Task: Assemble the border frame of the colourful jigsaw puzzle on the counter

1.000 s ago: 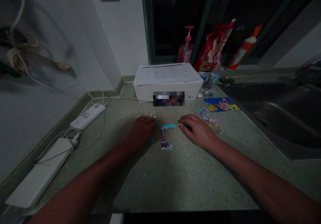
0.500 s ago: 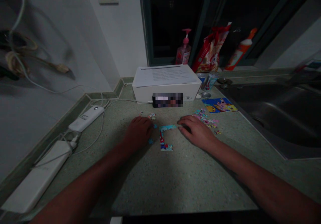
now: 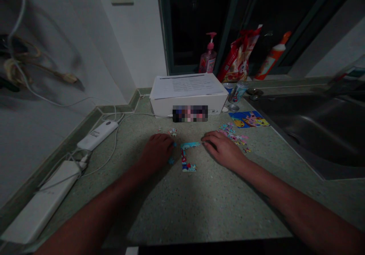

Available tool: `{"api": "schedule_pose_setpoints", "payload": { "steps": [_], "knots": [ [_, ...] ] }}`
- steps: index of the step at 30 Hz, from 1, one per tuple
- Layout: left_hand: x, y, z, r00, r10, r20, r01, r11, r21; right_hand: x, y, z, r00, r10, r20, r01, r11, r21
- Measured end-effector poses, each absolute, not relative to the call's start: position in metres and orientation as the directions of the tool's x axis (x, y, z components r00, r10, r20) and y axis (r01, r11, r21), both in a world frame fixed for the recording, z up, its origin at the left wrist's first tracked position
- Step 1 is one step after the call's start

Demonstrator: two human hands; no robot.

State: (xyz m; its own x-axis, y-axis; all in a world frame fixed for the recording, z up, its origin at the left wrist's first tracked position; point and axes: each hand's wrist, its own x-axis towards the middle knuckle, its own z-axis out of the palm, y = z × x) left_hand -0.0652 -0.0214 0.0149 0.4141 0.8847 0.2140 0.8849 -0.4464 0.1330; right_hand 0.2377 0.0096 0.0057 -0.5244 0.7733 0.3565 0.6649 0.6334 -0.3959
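On counter [image 3: 165, 209] — C-shaped puzzle [image 3: 184, 157] btwn L hand [image 3: 158, 150] & R hand [image 3: 222, 148]

- The phone [image 3: 190, 113]: its screen is blurred into blocks.
- The paper [image 3: 186, 87]: print too small to read.
- The sink [image 3: 322, 125]: cut off (right edge).
- The person's left hand [image 3: 158, 150]: palm hidden.

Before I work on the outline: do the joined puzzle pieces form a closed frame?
No, the joined puzzle pieces make a bracket shape whose right side is open.

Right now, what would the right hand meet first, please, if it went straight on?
Probably the far strip of the joined puzzle pieces, though how high the right hand sits is unclear.
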Motion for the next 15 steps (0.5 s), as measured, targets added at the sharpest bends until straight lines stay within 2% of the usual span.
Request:
{"api": "schedule_pose_setpoints", "payload": {
  "steps": [6,12,15],
  "knots": [
    [-0.065,-0.021,0.023,0.362,0.911,0.198,0.911,-0.391,0.133,0.238,0.01,0.006,-0.528,0.775,0.347,0.668,0.632,-0.393],
    [-0.089,-0.012,0.05,0.143,0.964,0.223,0.98,-0.169,0.104,0.239,0.01,0.004,-0.525,0.772,0.359,0.665,0.635,-0.392],
    [-0.106,-0.008,0.06,0.073,0.985,0.157,0.995,-0.082,0.055,0.24,0.01,0.003,-0.53,0.764,0.367,0.66,0.644,-0.388]
  ]
}}
